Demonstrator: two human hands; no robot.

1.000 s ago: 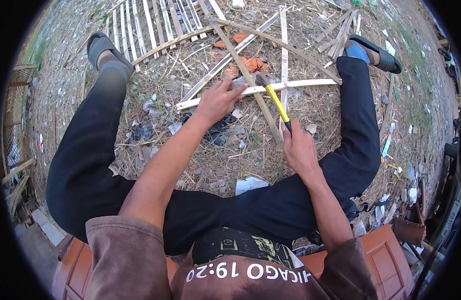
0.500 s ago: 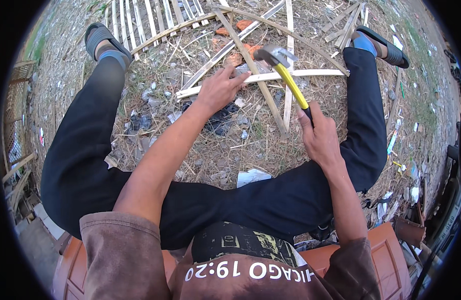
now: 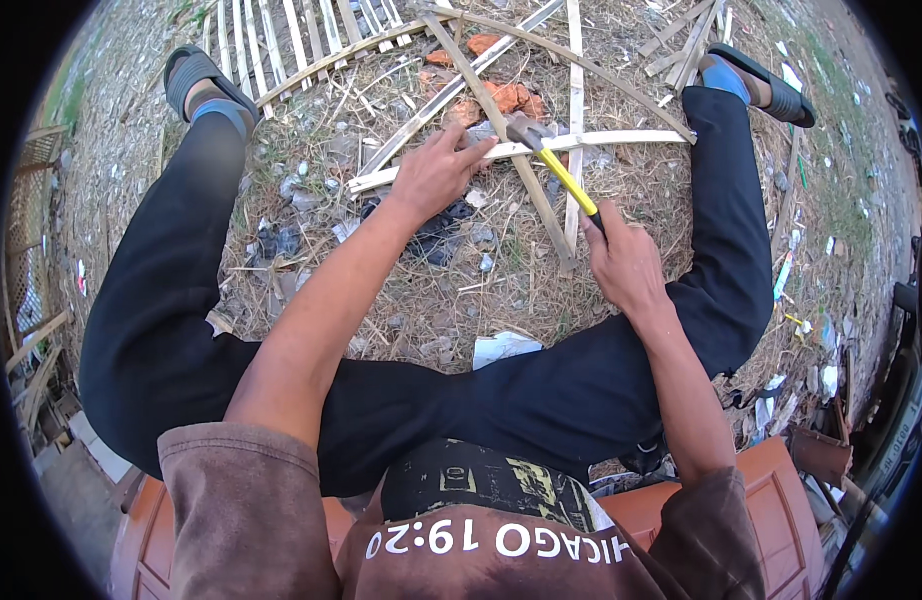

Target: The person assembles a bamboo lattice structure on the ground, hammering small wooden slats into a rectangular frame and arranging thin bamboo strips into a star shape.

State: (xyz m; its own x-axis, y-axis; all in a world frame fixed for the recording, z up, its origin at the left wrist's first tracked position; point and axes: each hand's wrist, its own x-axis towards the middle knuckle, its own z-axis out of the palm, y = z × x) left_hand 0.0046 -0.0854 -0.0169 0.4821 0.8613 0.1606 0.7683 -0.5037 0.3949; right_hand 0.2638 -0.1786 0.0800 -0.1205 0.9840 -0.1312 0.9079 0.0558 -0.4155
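My right hand point(image 3: 626, 262) is wrapped around the black grip of a claw hammer point(image 3: 569, 184) with a yellow shaft. The hammer's head is down at a crossing of thin wooden strips, just right of my left fingertips. My left hand point(image 3: 436, 178) grips a pale wooden strip point(image 3: 636, 136) that runs crosswise between my legs. Beneath it at the crossing passes a slanting brown strip point(image 3: 539, 200). Whether a nail is between my left fingers is too small to tell. Further strips, one upright point(image 3: 576, 75), join into a lattice frame.
A row of slats on a curved rail point(image 3: 351, 57) lies at the far left. Loose wood pieces point(image 3: 689, 45) are by my right foot. Orange-red rubble point(image 3: 511, 98), black plastic point(image 3: 439, 235) and a white scrap point(image 3: 506, 348) lie on the dry grass. An orange-brown panelled board point(image 3: 776, 510) is under me.
The hammer has swung down from above the strips, and its head is now at the crossing. My right hand has shifted slightly left; my left hand stays on the pale strip.
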